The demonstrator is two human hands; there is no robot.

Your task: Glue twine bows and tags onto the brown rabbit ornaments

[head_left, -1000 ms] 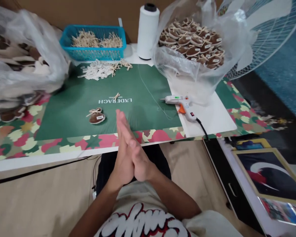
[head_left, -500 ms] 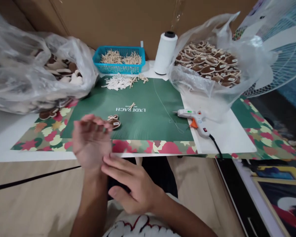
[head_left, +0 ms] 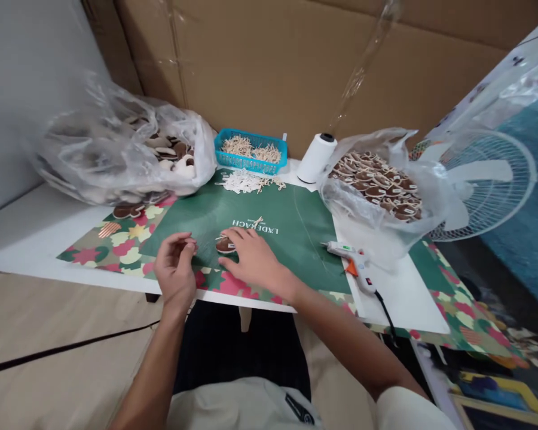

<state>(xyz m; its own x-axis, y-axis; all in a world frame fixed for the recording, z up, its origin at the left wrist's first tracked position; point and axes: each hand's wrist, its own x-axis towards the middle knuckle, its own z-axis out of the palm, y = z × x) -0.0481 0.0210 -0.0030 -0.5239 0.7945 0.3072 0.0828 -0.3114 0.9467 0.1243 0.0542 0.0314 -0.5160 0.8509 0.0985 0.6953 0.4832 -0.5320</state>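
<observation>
A miniature brown shoe (head_left: 225, 245) with pale trim, a string bow and a small white label lies on the green mat (head_left: 291, 239). My right hand (head_left: 255, 258) is over its right side, fingers stretched along the far edge and thumb apart on the near side. The fingers partly cover it, and the shoe rests on the mat. Left of the shoe, my left hand (head_left: 176, 267) is raised at the table edge, fingers loosely curled and thumb close to the fingertips. Nothing shows in it. A loose string bow (head_left: 257, 222) lies just beyond my right hand.
A white glue gun (head_left: 352, 263) lies at right. Behind are white labels (head_left: 241, 181), a blue basket (head_left: 251, 164) of bows, and a thread cone (head_left: 316, 158). Plastic bags of shoe pieces (head_left: 156, 161) and finished shoes (head_left: 376, 185) flank the mat. A fan (head_left: 488, 185) stands far right.
My hands have parted. The right hand went forward from the left wrist to the shoe; the left turned and its fingers curled more. The view has tilted up.
</observation>
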